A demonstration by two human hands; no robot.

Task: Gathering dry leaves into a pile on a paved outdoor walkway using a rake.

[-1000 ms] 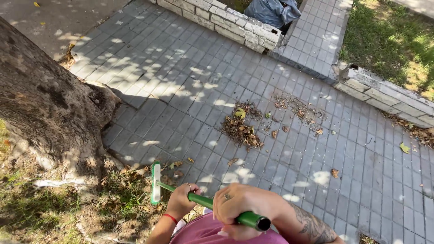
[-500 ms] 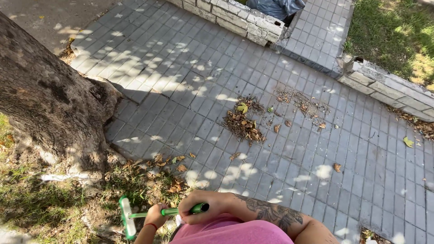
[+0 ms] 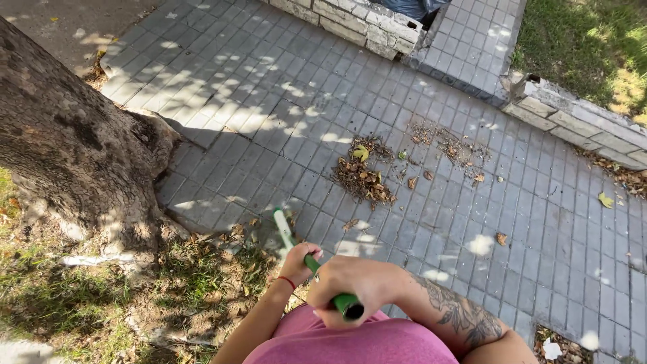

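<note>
Green broom handle (image 3: 328,283) sits clasped in both fists, right hand (image 3: 357,282) near its top end, left hand (image 3: 296,261) lower; the broom head (image 3: 284,229) meets the paving edge (image 3: 222,202) by the tree trunk (image 3: 74,148); this looks like mid-sweep, so the next stroke probably needs pushing scattered leaves toward the leaf pile (image 3: 364,178) beyond.

No labels, signs or screens anywhere. Only package-like thing: a grey-blue bag (image 3: 411,7), crumpled and glossy, cut off by the top edge, behind the low brick wall (image 3: 350,23). Small white scrap (image 3: 551,348) at bottom right, kind unclear.
</note>
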